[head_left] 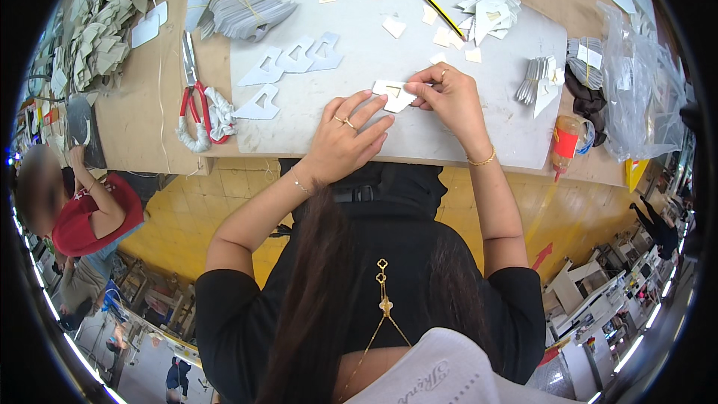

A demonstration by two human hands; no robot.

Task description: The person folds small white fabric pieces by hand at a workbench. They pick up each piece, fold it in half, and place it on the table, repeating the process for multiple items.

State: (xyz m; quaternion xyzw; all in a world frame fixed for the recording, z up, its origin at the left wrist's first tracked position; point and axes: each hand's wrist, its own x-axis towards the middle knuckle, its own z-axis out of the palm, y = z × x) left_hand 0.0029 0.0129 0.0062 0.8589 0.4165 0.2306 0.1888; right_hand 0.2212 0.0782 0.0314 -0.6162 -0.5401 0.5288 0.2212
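Near the front edge of the tabletop (pixel 149 120), both hands work one white cut-out piece (pixel 394 95): left hand (pixel 345 138) pressing flat, right hand (pixel 447 93) pinching its edge, likely peeling or aligning next.

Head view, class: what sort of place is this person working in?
Probably a factory workshop making cut parts. Both hands work a small white cut-out piece on a pale grey cutting mat; bundled stacks of grey cut pieces and red-handled scissors lie nearby.
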